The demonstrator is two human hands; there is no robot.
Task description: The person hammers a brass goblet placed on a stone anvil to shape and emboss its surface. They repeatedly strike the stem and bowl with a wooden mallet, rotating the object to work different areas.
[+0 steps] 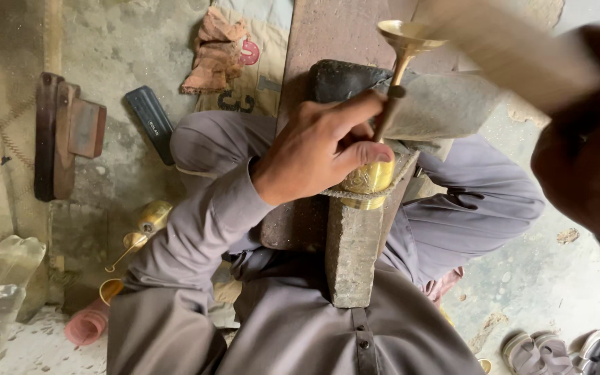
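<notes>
My left hand grips the cup end of a brass goblet-shaped piece and presses it onto the top of a grey stone block that stands between my knees. The piece's thin stem rises to a flared brass foot. My right hand is raised at the right, close to the camera and blurred. It holds a pale, blurred wooden tool that reaches up and left above the brass piece. Grey sleeves and trousers cover my arms and legs.
On the concrete floor at the left lie a wooden block, a dark flat case, more brass pieces, a clear plastic bottle and a pink ribbed object. A crumpled cloth lies at the top. Sandals sit bottom right.
</notes>
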